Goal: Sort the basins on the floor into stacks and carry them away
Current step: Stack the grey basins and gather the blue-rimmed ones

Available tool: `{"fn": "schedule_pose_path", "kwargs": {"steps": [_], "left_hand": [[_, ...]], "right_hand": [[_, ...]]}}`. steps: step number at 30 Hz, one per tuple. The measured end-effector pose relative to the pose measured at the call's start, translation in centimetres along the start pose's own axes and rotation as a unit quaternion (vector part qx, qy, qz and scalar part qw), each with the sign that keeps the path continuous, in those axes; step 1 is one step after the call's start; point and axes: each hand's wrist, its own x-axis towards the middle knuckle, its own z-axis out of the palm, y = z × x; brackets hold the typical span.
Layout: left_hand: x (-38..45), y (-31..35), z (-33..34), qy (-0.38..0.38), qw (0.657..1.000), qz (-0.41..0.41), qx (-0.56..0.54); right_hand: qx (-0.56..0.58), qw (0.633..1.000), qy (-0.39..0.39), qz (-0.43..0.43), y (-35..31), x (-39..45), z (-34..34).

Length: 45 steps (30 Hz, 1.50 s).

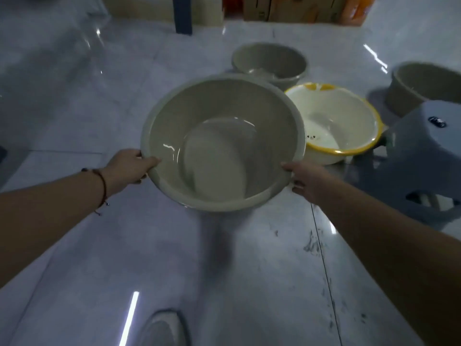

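Note:
I hold a large grey basin (219,136) above the floor, tilted toward me. My left hand (127,168) grips its left rim, thumb inside. On the right rim my right hand (306,181) grips the same way. Just behind it on the floor sits a white basin with a yellow rim (349,113). A smaller grey basin (269,61) stands farther back. Another grey basin (421,83) is at the far right, partly hidden.
A grey-blue plastic stool (421,156) stands at the right, close to the white basin. Cardboard boxes (294,8) and a dark post (184,13) line the back. The glossy tiled floor (74,96) stretches left. A shoe tip (164,328) shows at the bottom.

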Motion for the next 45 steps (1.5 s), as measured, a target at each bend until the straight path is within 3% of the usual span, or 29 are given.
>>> {"fn": "schedule_pose_path", "kwargs": {"steps": [3, 7, 10, 13, 20, 27, 37, 45], "left_hand": [[3.5, -1.4, 3.1, -0.007, 0.999, -0.03, 0.014], [4.7, -1.9, 4.7, -0.036, 0.996, -0.083, 0.024], [2.5, -0.9, 4.2, -0.105, 0.982, -0.146, 0.059], [-0.9, 1.8, 1.7, -0.145, 0.973, -0.131, 0.123], [-6.7, 13.6, -8.8, -0.235, 0.928, -0.04, 0.285], [-7.3, 28.3, -20.9, -0.259, 0.875, 0.025, 0.408], [-3.4, 54.2, -24.9, -0.295, 0.806, 0.167, 0.485], [1.5, 66.5, -28.3, -0.269, 0.774, 0.254, 0.513]], "right_hand": [[-0.056, 0.998, 0.02, -0.006, 2.4, 4.5, 1.1], [-0.118, 0.991, 0.027, 0.05, 4.8, 6.4, 2.2], [-0.171, 0.98, -0.02, 0.098, 4.6, 4.1, 1.7], [-0.243, 0.965, -0.04, 0.09, 1.9, 0.0, 0.9], [-0.419, 0.906, -0.063, 0.014, -10.7, -9.8, 1.6], [-0.544, 0.833, -0.064, -0.075, -30.7, -18.9, 2.4], [-0.52, 0.854, -0.003, -0.034, -45.5, -21.3, -3.2], [-0.507, 0.86, 0.042, -0.048, -59.4, -19.2, -2.9]]}}
